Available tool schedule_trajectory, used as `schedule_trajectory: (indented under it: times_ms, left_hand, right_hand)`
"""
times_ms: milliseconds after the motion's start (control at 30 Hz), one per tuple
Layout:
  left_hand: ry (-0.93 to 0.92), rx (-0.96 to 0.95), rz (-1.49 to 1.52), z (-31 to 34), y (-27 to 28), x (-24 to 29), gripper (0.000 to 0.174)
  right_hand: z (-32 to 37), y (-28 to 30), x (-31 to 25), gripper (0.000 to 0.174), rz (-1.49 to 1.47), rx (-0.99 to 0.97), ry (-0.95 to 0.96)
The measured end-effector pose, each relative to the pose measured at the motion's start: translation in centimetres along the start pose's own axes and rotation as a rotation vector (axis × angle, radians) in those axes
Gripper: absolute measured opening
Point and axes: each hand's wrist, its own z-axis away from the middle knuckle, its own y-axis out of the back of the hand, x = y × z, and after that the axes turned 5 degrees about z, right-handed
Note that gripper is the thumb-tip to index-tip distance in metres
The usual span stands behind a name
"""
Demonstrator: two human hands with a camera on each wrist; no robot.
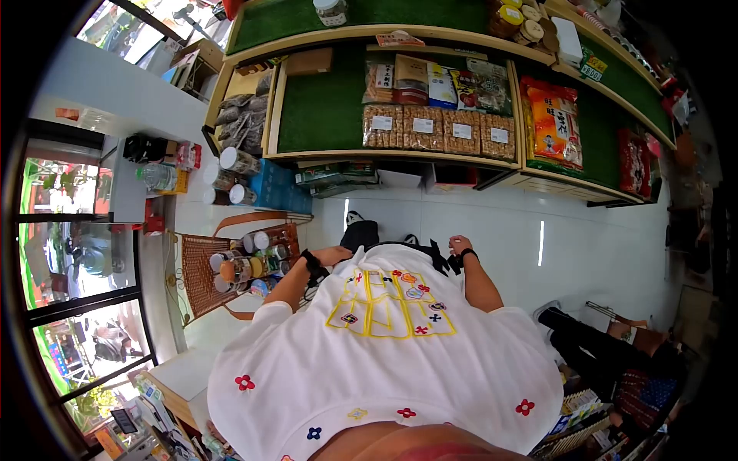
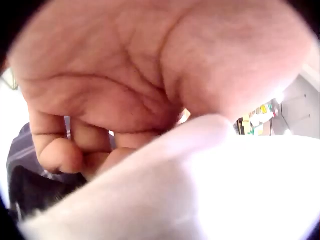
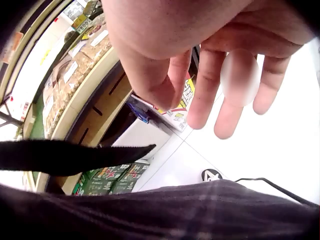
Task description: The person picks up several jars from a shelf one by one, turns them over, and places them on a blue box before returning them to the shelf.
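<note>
At the person's left hip, the left hand (image 1: 332,255) lies beside the hem of a loose white shirt (image 1: 430,369). Its palm (image 2: 115,65) fills the left wrist view with fingers loosely bent, and bright white shirt cloth (image 2: 150,185) covers the thumb's tip. On the other side hangs the right hand (image 1: 460,245), away from the shelf, with nothing in it. Relaxed, slightly spread fingers (image 3: 202,95) point down over the floor in the right wrist view. Dark striped trousers (image 3: 150,212) and a black strap (image 3: 65,156) pass close below that hand.
Ahead stands a green-lined wooden shelf (image 1: 319,115) with bagged snacks (image 1: 423,129) and a large orange bag (image 1: 555,127). A wicker chair (image 1: 204,265) bearing several jars (image 1: 254,265) is near the left hand. Another person's dark-clad legs (image 1: 592,342) are at right, over pale floor tiles (image 1: 584,238).
</note>
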Motion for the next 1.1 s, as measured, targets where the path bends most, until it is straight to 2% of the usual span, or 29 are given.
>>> schedule_trajectory:
  times_ms: [33, 100, 167, 233, 267, 367, 433, 500, 633, 800, 1100]
  left_hand:
    - [-0.002, -0.004, 0.004, -1.0, 0.3, -0.2, 0.036]
    - [0.117, 0.011, -0.185, -2.7, 1.3, -0.2, 0.04]
    - [-0.088, 0.326, -0.266, -3.8, 0.9, 0.7, 0.037]
    - [-0.008, 0.719, -0.063, -5.9, 0.5, -0.5, 0.041]
    - [0.147, 0.731, -0.017, -6.5, 0.8, -1.4, 0.04]
    - [0.232, 0.668, 0.05, -7.6, 0.8, -6.7, 0.042]
    - [0.319, 0.551, -0.172, -7.1, 1.2, -7.1, 0.043]
    - [0.355, 0.519, -0.254, -6.7, 1.4, -7.1, 0.044]
    - [0.354, 0.461, -0.194, -6.7, 1.5, -7.8, 0.044]
    - [0.338, 0.55, -0.167, -7.5, 1.0, -8.2, 0.042]
    - [0.314, 0.533, -0.184, -6.5, 0.8, -7.8, 0.042]
  right_hand:
    - [0.4, 0.6, 0.5, 0.021, -0.003, 0.03, 0.004]
    - [0.1, 0.9, 2.9, 0.022, 0.001, 0.092, -0.037]
    - [1.1, 1.4, 4.5, 0.02, 0.079, 0.111, -0.087]
    - [1.1, 1.0, 6.4, 0.02, 0.098, 0.092, -0.11]
    - [1.0, 0.9, 7.3, 0.019, 0.116, 0.068, -0.13]
    - [2.4, -0.2, 6.6, 0.018, 0.07, 0.052, -0.128]
    - [4.1, -0.7, 5.2, 0.017, 0.012, 0.02, 0.004]
    - [4.6, -0.9, 4.4, 0.017, 0.026, 0.051, 0.0]
    - [4.2, -1.1, 4.4, 0.017, 0.039, 0.077, -0.004]
    - [2.9, -0.3, 5.1, 0.016, 0.035, 0.085, -0.066]
    - [4.0, -0.4, 3.4, 0.018, -0.014, 0.064, -0.057]
